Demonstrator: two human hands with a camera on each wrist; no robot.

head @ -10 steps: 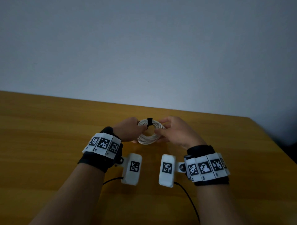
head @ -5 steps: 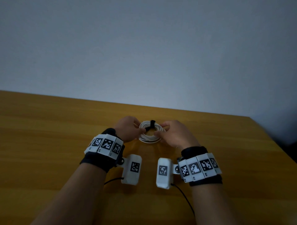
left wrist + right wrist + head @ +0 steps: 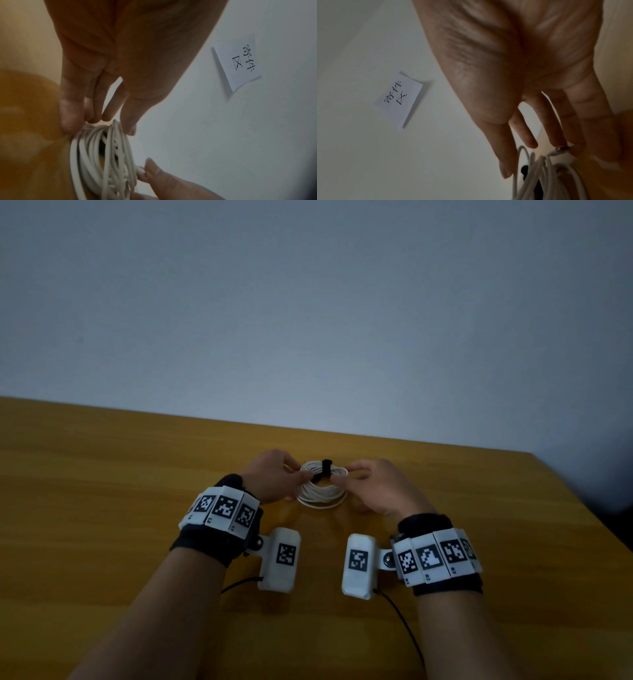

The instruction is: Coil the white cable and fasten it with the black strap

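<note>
White cable [image 3: 321, 488] wound into a flat coil, lying on the wooden table [image 3: 102, 508] between the fingertips of both hands. Black strap [image 3: 324, 468] wrapped across the far arc of the coil, midway between the two sets of fingertips. Left hand [image 3: 274, 480] at the coil's left edge, fingers [image 3: 72, 108] bunched together and nearly straight, tips touching the outer turns; thumb [image 3: 130, 121] on the upper strands, no closed grip evident. Right hand [image 3: 380, 487] at the coil's right edge, fingers [image 3: 527, 134] extended and slightly spread, tips against the cable loops, thumb and forefinger apart. Small plug end [image 3: 561, 148] of the cable just beneath the right middle fingertips. In the left wrist view, right thumb tip [image 3: 154, 170] pressed to the outer strands. Paper label [image 3: 399, 100] with printed characters on the wall [image 3: 308, 302], well beyond the fingers.
</note>
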